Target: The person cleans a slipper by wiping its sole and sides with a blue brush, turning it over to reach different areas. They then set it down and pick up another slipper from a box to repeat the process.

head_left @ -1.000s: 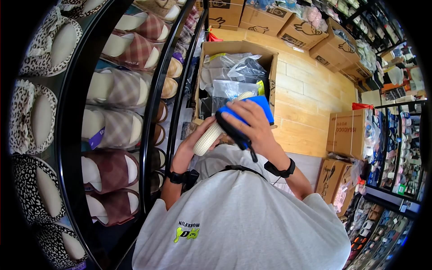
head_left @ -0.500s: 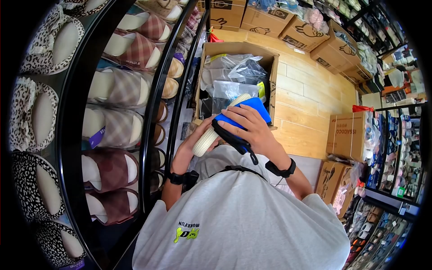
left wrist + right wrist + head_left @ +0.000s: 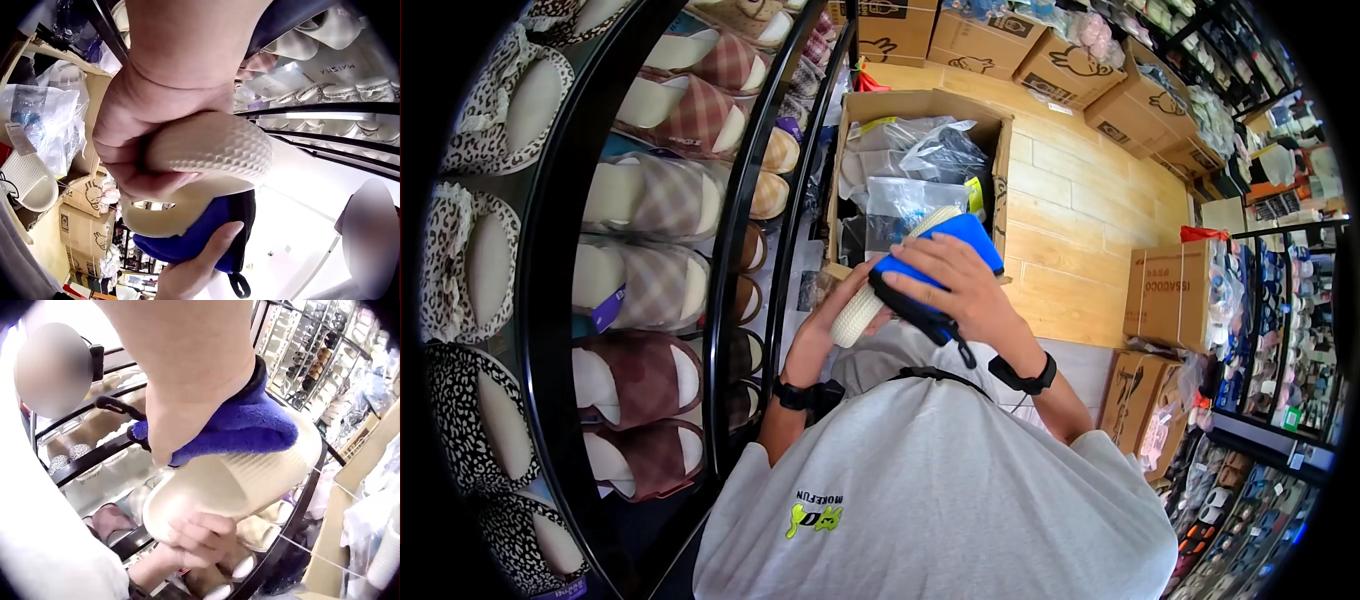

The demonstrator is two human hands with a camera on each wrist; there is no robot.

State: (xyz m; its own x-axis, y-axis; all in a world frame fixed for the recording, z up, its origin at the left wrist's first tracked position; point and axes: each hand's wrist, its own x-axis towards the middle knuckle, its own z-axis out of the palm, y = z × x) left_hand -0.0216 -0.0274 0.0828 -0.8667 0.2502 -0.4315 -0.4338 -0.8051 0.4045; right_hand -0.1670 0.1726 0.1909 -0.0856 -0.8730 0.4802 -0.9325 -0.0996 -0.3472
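My left hand (image 3: 832, 305) grips a cream slide sandal (image 3: 857, 319) with a textured surface, its fingers wrapped round one end in the left wrist view. In the right wrist view, the sandal's (image 3: 215, 484) pale inner side and ribbed part show. My right hand (image 3: 960, 285) holds a fuzzy blue cleaning mitt (image 3: 978, 238) with black trim and a black loop, its fingers spread over the top. The thumb presses on the mitt (image 3: 181, 242) in the left wrist view. The mitt lies against the sandal and hides part of it.
Below my hands stands an open carton (image 3: 1008, 150) of plastic-bagged goods. A second cream slide (image 3: 39, 184) with a tag shows near it. To the left, a black-framed rack (image 3: 730, 230) holds several plaid slippers. More cartons (image 3: 1165, 295) line the tiled floor (image 3: 1065, 235).
My right hand and the mitt have shifted slightly down and left over the sandal, and the fingers now lie flatter across it. The left hand keeps its grip, nearly still.
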